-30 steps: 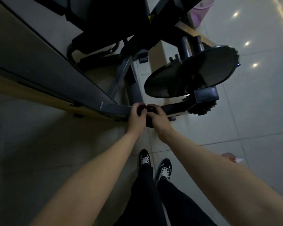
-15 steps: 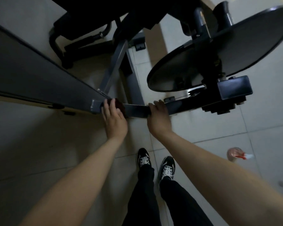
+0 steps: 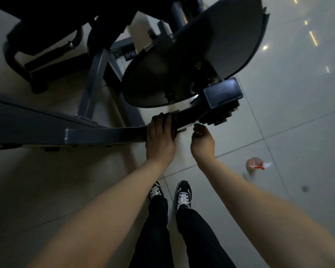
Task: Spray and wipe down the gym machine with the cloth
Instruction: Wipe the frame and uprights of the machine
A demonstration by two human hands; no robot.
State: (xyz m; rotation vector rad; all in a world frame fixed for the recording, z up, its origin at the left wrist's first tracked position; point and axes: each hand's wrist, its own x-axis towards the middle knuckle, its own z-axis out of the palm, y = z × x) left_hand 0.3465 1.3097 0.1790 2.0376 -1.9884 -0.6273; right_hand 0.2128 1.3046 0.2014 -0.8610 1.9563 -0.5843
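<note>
The gym machine is dark grey, with a horizontal frame bar (image 3: pixel 104 135) running left to right and a large round black disc (image 3: pixel 191 55) above it. My left hand (image 3: pixel 160 140) lies over the bar, fingers curled across its top and holding a dark cloth (image 3: pixel 173 125) against the metal. Only a strip of the cloth shows beside the fingers. My right hand (image 3: pixel 202 142) hovers just right of it, off the bar, with fingers loosely curled and nothing in them. A clear spray bottle (image 3: pixel 256 163) with a red-and-white trigger stands on the floor to the right.
A black block (image 3: pixel 222 92) juts from the machine's right end, above my right hand. Angled grey struts (image 3: pixel 94 82) and a black seat frame (image 3: pixel 46 60) fill the upper left. My two shoes (image 3: pixel 170 192) stand on the pale floor tiles (image 3: pixel 298 132) below the bar.
My left hand has slid to the right along the bar with the cloth. My right hand has let go of the bar and pulled slightly back and to the right.
</note>
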